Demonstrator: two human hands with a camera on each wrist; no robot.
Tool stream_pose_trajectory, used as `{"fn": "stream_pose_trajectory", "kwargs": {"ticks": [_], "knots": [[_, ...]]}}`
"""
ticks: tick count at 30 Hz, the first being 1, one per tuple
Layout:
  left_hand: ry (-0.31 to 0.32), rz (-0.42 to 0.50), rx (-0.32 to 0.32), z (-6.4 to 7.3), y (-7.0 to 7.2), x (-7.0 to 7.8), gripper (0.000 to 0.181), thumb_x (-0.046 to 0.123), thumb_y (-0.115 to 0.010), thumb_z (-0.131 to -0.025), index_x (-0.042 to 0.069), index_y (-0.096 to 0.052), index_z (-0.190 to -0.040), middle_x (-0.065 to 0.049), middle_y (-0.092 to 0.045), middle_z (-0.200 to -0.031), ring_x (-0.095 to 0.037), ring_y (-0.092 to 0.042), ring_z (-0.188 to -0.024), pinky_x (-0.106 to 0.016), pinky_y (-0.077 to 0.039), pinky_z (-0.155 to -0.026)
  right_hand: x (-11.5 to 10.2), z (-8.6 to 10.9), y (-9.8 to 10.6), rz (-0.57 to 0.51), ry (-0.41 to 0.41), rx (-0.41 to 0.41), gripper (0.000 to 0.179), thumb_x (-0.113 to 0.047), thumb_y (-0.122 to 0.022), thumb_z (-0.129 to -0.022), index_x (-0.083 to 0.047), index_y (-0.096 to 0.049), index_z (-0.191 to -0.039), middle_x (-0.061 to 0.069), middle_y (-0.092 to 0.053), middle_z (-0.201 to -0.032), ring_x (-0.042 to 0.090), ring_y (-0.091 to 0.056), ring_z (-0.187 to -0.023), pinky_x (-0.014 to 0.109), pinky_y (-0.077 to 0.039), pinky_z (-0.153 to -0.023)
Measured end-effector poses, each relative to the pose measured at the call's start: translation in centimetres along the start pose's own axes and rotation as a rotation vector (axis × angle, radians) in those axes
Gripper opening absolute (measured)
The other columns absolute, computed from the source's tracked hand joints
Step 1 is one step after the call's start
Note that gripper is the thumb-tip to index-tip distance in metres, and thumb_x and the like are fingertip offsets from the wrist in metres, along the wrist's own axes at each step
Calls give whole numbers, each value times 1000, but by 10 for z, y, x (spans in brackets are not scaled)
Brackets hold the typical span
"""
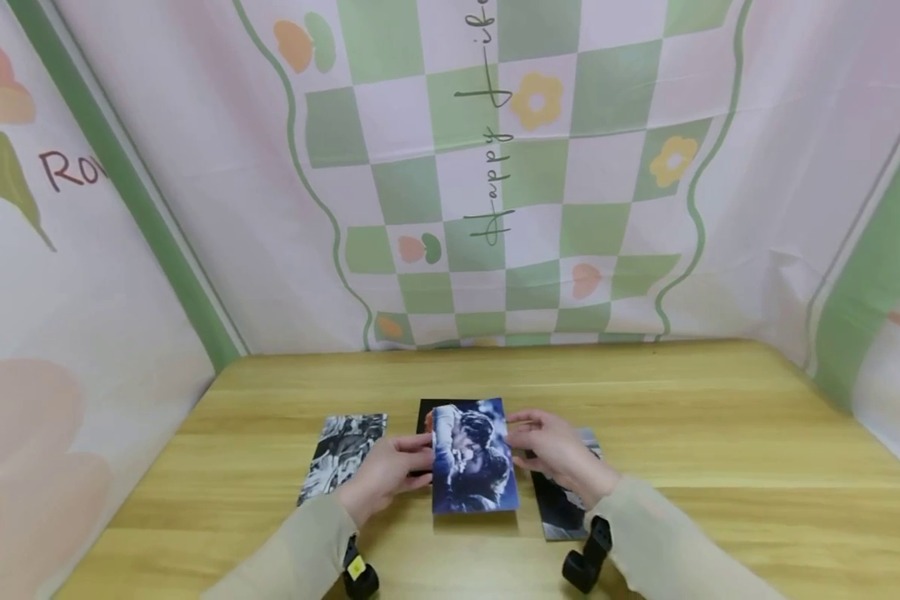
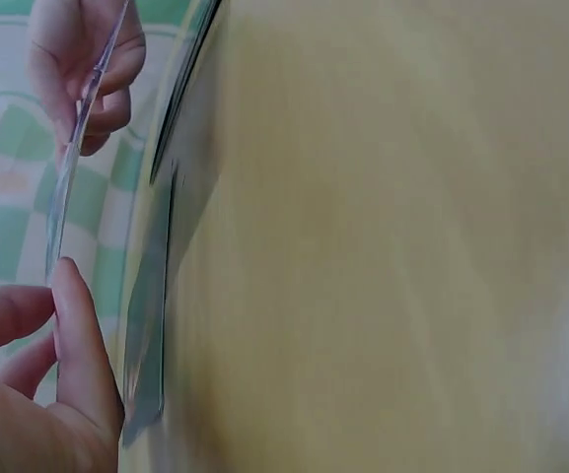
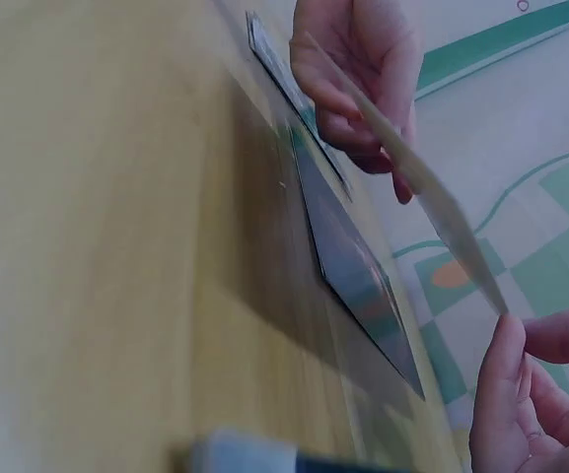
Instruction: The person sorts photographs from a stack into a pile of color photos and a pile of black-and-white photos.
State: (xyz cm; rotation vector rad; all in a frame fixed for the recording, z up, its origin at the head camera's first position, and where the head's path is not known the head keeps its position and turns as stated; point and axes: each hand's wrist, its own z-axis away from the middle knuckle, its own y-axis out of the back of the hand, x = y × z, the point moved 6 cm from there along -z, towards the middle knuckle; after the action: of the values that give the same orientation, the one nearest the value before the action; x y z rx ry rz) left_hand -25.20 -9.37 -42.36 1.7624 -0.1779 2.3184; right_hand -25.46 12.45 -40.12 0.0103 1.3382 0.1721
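Note:
A bluish photo print point(image 1: 474, 467) is held up off the table between both hands. My left hand point(image 1: 386, 473) pinches its left edge between thumb and fingers. On the opposite edge, the right hand point(image 1: 558, 450) does the same. Seen edge-on in the left wrist view, the print point(image 2: 70, 187) is a thin, slightly bent sheet, with the left thumb point(image 2: 79, 340) against it. From the right wrist, its pale back point(image 3: 432, 202) shows, and the right hand point(image 3: 526, 404) grips a corner. Another print, dark with an orange patch point(image 1: 424, 414), lies partly hidden behind it.
A black-and-white print point(image 1: 345, 446) lies on the wooden table point(image 1: 690, 433) at the left, partly behind the left forearm. Beneath the right hand lies a dark print point(image 1: 558, 508). A patterned cloth point(image 1: 472, 167) hangs behind the table.

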Motion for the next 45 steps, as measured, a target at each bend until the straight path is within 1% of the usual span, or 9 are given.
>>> {"fn": "stream_pose_trajectory", "kwargs": {"ticks": [9, 12, 16, 20, 25, 31, 34, 38, 45], "knots": [[29, -76, 66, -10, 22, 12, 43, -1, -56, -91, 0, -51, -134, -13, -57, -104, -10, -59, -75, -21, -58, -69, 1, -30, -17, -41, -41, 44, 37, 4, -61, -83, 8, -55, -119, 8, -59, -87, 12, -57, -68, 17, -54, -58], [47, -101, 81, -16, 29, 13, 42, -1, -55, -92, 1, -52, -133, -14, -60, -103, -11, -60, -74, -21, -58, -68, 2, -37, -23, -41, -49, 52, 35, 6, -61, -84, 8, -56, -118, 9, -61, -84, 12, -57, -65, 18, -54, -56], [65, -125, 87, -22, 35, 11, 41, -2, -54, -92, 0, -52, -133, -16, -63, -107, -12, -61, -77, -22, -58, -69, 4, -45, -28, -6, -55, 61, 33, 6, -60, -85, 7, -57, -117, 10, -59, -86, 13, -56, -63, 20, -53, -53], [71, -161, 92, -28, 35, 9, 44, -5, -57, -89, -1, -52, -133, -17, -62, -108, -13, -62, -78, -23, -59, -69, 5, -48, -29, 25, -65, 79, 32, 8, -60, -83, 8, -56, -114, 12, -56, -88, 14, -55, -62, 21, -53, -52], [76, -226, 113, -32, 33, 9, 48, -9, -61, -84, 0, -54, -131, -14, -63, -103, -13, -63, -79, -25, -59, -70, 5, -48, -29, 56, -61, 90, 31, 12, -60, -80, 11, -56, -110, 13, -53, -88, 15, -54, -58, 21, -54, -50], [51, -287, 123, -33, 29, 10, 50, -11, -64, -80, -4, -54, -129, -15, -62, -102, -17, -65, -87, -31, -60, -76, 5, -50, -29, 97, -43, 106, 31, 13, -62, -78, 11, -57, -108, 14, -55, -87, 14, -54, -56, 21, -55, -50], [33, -314, 127, -34, 28, 11, 50, -11, -65, -80, -6, -54, -128, -14, -61, -100, -18, -64, -87, -32, -60, -77, 5, -51, -30, 124, -44, 105, 31, 13, -63, -77, 11, -58, -107, 14, -56, -87, 14, -54, -55, 22, -55, -50], [17, -341, 130, -34, 27, 12, 50, -11, -66, -80, -8, -54, -128, -13, -59, -96, -16, -63, -85, -33, -60, -76, 6, -54, -31, 145, -53, 103, 31, 14, -64, -77, 10, -58, -107, 13, -55, -87, 13, -54, -55, 21, -55, -50], [-2, -390, 148, -34, 26, 15, 47, -9, -68, -78, -8, -56, -124, -12, -60, -94, -16, -62, -80, -30, -60, -70, 5, -54, -30, 165, -53, 110, 29, 13, -66, -77, 10, -58, -105, 14, -56, -90, 13, -54, -56, 23, -56, -51]]}}
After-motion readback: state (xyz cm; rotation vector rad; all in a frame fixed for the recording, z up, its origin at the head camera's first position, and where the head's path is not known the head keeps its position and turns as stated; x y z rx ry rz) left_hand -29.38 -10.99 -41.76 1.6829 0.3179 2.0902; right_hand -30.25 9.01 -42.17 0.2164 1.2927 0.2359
